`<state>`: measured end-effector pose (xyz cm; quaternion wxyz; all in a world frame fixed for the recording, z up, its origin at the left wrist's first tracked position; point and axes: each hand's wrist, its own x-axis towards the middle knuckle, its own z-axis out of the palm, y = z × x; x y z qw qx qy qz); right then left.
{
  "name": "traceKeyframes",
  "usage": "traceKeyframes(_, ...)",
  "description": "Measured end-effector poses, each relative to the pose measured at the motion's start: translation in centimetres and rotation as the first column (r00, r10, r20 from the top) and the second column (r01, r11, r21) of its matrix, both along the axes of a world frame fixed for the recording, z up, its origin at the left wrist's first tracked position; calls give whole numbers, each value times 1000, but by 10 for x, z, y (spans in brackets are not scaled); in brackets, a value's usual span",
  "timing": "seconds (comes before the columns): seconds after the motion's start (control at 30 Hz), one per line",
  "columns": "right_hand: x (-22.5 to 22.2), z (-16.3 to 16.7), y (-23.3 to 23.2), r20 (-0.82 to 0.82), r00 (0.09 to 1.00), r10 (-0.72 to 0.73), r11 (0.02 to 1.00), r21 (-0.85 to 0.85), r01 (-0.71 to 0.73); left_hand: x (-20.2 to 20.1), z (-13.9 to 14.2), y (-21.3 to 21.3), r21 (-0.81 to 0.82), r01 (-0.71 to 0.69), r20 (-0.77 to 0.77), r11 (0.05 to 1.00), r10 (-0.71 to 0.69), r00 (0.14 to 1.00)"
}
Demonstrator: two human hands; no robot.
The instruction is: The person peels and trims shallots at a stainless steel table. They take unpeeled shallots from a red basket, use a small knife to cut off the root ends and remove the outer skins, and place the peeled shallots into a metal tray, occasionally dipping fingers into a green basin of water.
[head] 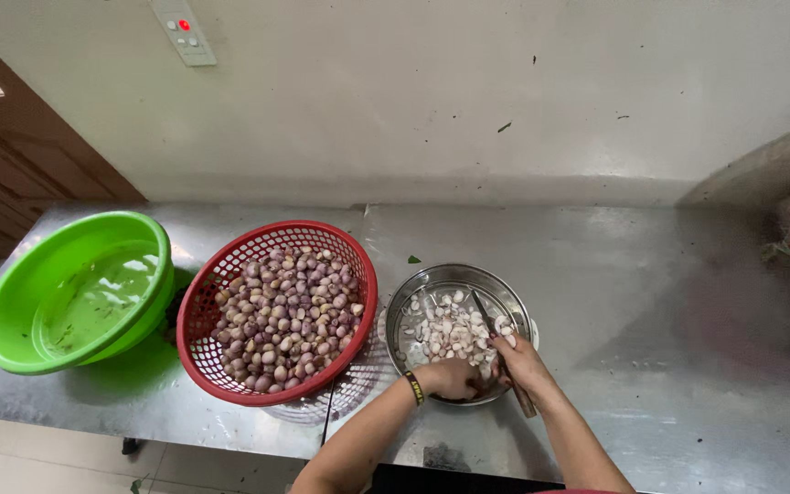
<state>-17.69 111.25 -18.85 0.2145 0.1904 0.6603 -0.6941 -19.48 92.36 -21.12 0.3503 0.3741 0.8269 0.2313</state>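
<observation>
Steel bowl (413, 306): stands on the metal counter (651, 302), just right of the red basket (208, 302), rims touching or nearly so. It holds pale peeled shallot pieces (445, 334) spread over its floor.

Left hand (450, 378): inside the bowl at the near rim, curled closed. It appears to pinch a small shallot, but the item is hidden by the fingers. A dark band sits on the wrist.

Right hand (521, 361): at the bowl's near right rim, closed around the handle of a knife (485, 316). The knife's long axis runs from the near right rim toward the far centre of the bowl, blade tip pointing away from the person and slightly left. The blade lies just right of the left hand, so both hands meet over the bowl's near edge.

Red basket: filled with unpeeled purple shallots (285, 316), left of the bowl; the left hand is the nearer one.

Green basin (11, 311): left of the basket, holding shallow water.
</observation>
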Motion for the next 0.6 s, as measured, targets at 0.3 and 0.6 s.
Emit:
traceKeyframes(0.3, -2, -5, -9, -31, 998, -53, 998, -33, 52, -2, -12, -24, 140, 86, 48, 986, -93, 994)
traceKeyframes(0.6, 18, -3, -11, -10, 994, -107, 993, 38, 108, -20, 21, -31, 275, -912, 911, 305, 219, 349)
